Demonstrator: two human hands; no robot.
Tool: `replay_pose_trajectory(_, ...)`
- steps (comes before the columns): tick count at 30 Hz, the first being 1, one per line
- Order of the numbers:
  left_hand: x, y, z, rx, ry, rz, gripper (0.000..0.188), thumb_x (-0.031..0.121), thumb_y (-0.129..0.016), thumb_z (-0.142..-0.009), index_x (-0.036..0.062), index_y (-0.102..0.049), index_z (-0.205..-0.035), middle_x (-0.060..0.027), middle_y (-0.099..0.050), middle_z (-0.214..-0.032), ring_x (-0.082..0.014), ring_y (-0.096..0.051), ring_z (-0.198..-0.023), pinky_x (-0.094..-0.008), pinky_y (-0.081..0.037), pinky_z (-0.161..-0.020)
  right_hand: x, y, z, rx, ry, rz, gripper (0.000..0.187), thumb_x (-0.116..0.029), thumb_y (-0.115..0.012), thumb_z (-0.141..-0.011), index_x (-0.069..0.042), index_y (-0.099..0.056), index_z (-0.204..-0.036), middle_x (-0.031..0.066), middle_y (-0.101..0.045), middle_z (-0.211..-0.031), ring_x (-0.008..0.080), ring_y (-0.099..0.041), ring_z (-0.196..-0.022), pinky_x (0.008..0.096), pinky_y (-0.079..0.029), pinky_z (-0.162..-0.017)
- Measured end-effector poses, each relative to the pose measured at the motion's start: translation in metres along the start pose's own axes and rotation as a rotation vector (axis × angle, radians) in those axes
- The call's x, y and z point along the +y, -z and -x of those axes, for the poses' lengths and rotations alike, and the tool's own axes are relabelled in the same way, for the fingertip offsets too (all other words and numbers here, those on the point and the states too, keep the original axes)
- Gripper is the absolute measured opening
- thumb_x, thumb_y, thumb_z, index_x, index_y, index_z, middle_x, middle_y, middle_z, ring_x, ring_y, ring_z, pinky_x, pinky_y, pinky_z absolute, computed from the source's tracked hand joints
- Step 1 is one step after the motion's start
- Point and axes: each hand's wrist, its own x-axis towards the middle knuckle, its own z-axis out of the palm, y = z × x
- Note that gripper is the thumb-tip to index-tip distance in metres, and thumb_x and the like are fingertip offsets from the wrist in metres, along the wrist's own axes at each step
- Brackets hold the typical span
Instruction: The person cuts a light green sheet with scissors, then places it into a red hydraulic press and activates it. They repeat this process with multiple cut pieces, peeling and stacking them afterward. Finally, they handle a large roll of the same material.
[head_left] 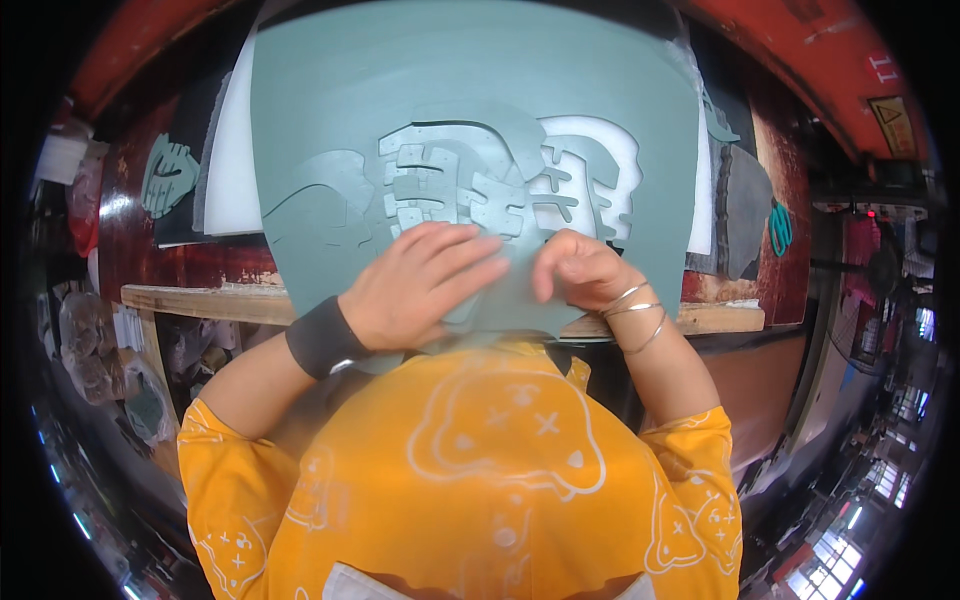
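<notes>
A large grey-green sheet (470, 60) spreads in front of me, with curved, slotted shapes cut through it. Several cut pieces (425, 170) sit loose in the middle, partly overlapping. White material (610, 140) shows through an opening right of them. My left hand (425, 285) lies palm down on the near part of the sheet, fingers stretched out just below the pieces. Close to the sheet's lower right edge is my right hand (585, 272), its fingers curled together. What its fingers hold, if anything, cannot be made out. The near edge between my hands is blurred.
A wooden rail (210, 302) runs along the table's near edge. Slotted green pieces (168, 178) lie at the left, and a dark grey piece (742, 212) at the right. Teal handles (780, 228), like those of scissors, lie beyond it. Red machine parts (800, 60) rise at the far right.
</notes>
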Motion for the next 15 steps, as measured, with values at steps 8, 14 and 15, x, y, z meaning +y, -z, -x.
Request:
replay_pose_trajectory(8,-0.028,0.056,-0.035,0.599,0.616,0.74,0.037,0.027,-0.044,-0.097,-0.0012,-0.061,-0.113,-0.01,-0.067,-0.099,-0.0143,-0.061,-0.09,-0.0276,-0.048,-0.082,0.0,-0.05,0.002,0.553,-0.047,0.769,0.016,-0.017,-0.062,-0.084,-0.001,-0.059,-0.083,0.0071,-0.063,-0.083,0.0192,-0.056,-0.077,0.0301,-0.045,-0.075)
replay_pose_trajectory(14,-0.044,0.056,-0.031,0.921,0.653,1.293,0.04,0.028,-0.039,-0.099,-0.0023,-0.058,-0.116,-0.0113,-0.064,-0.105,-0.0182,-0.06,-0.096,-0.0282,-0.046,-0.087,0.023,-0.061,0.002,0.66,-0.106,1.323,0.016,-0.018,-0.061,-0.084,-0.004,-0.054,-0.087,0.0146,-0.056,-0.079,0.0339,-0.053,-0.075,0.0374,-0.045,-0.07)
replay_pose_trajectory(15,-0.051,0.064,-0.028,1.038,0.632,1.368,0.04,0.028,-0.038,-0.1,-0.0017,-0.057,-0.118,-0.0116,-0.063,-0.108,-0.0193,-0.06,-0.098,-0.0297,-0.047,-0.088,0.029,-0.062,0.002,0.667,-0.129,1.366,0.017,-0.018,-0.062,-0.084,-0.004,-0.053,-0.087,0.0146,-0.055,-0.079,0.0349,-0.053,-0.075,0.0389,-0.045,-0.069)
